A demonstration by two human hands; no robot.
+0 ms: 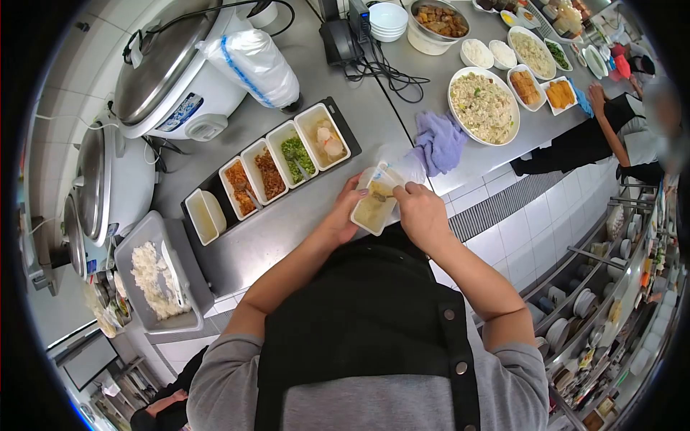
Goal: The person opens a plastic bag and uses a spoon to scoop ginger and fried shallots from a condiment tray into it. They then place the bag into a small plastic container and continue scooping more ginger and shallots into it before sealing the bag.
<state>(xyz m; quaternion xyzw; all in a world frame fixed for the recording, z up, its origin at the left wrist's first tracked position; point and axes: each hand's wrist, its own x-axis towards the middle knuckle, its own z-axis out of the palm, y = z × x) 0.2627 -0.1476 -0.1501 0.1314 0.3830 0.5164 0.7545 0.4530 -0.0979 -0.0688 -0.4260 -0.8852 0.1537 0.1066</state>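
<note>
My left hand (346, 210) grips the side of a small white rectangular container (372, 214), tilted in front of my apron. Pale yellowish contents lie inside it. My right hand (420, 215) is closed round the handle of a spoon (382, 195), whose end dips into the container. Just beyond them, a clear plastic bag (408, 167) touches the container's far side. A black rack (343, 122) stands past my left hand, with several white containers in it: chopped greens (293, 153), brown bits (264, 174), orange bits (237, 185) and pale liquid with a lump (327, 138).
A purple cloth (440, 141) and a large bowl of fried rice (484, 106) are on the counter to the right. Rice cookers (172, 79) stand at the left, near a grey tub of rice (198, 262). Another person (611, 136) stands at the far right.
</note>
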